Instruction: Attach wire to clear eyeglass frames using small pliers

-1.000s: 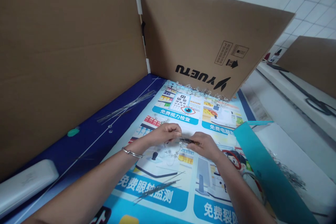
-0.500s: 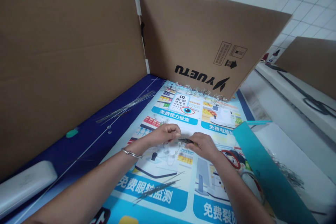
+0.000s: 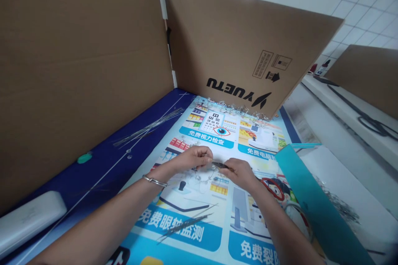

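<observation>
Right hand [image 3: 240, 172]: closed round dark slender tool [image 3: 220, 165], tool lying between hands, tip just beside left fingertips. Left hand [image 3: 196, 157]: thumb and fingers drawn together; cannot tell whether anything is pinched. Small clear pieces [image 3: 199, 178]: on printed sheet [image 3: 214, 232], below hands. Thin wires [image 3: 186, 226]: loose bundle, same sheet, nearer wearer. Second wire bundle [image 3: 149, 126]: on blue strip, left. White case [image 3: 32, 221]: lower left.

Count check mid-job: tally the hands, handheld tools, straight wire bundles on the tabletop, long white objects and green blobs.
Hands: 2, left hand, right hand
Handheld tools: 1, dark tool
Wire bundles: 2, far bundle, near bundle
Long white object: 1
Green blob: 1
Total: 7
</observation>
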The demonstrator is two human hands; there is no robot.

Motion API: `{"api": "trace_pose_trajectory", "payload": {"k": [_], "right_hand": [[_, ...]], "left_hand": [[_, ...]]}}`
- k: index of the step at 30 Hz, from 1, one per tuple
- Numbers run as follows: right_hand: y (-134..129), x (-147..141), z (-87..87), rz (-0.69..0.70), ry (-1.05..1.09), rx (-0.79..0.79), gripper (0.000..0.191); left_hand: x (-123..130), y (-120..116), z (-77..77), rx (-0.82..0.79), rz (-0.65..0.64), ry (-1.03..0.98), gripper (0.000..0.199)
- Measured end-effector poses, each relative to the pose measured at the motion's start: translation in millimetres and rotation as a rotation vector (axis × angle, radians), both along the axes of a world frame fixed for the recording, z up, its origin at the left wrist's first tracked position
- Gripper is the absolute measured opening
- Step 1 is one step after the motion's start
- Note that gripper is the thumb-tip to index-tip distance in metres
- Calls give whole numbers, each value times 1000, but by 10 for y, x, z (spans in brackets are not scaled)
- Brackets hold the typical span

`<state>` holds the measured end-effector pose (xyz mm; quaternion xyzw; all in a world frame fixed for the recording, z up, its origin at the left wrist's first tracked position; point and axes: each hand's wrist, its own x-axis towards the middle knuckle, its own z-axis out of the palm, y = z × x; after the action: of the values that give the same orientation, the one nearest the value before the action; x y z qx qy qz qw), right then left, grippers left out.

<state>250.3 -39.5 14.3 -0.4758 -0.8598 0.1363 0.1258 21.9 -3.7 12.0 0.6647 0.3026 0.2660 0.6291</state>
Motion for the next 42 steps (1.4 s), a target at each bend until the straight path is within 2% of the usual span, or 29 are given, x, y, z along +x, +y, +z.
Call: {"api": "trace_pose_trajectory", "payload": {"k": [9,18,27,36,42], "right_hand": [[-6,-16,-20,-60,-2,26,40],[-16,-42,-34,-103,-23,47,41],[-43,-81,-66,-170,-9,67,37],[-64,-109,-62,-190,37,65,38],[-58,-101,-47,-181,29,74,35]], "left_hand": [[10,32,-51,27,53,6,19],[32,26,-69,-28,53,-34,18],[77,0,-146,-77,189,-79,18],[94,-56,-53,-51,191,-153,22],[71,-69,8,18,191,-85,25]]}}
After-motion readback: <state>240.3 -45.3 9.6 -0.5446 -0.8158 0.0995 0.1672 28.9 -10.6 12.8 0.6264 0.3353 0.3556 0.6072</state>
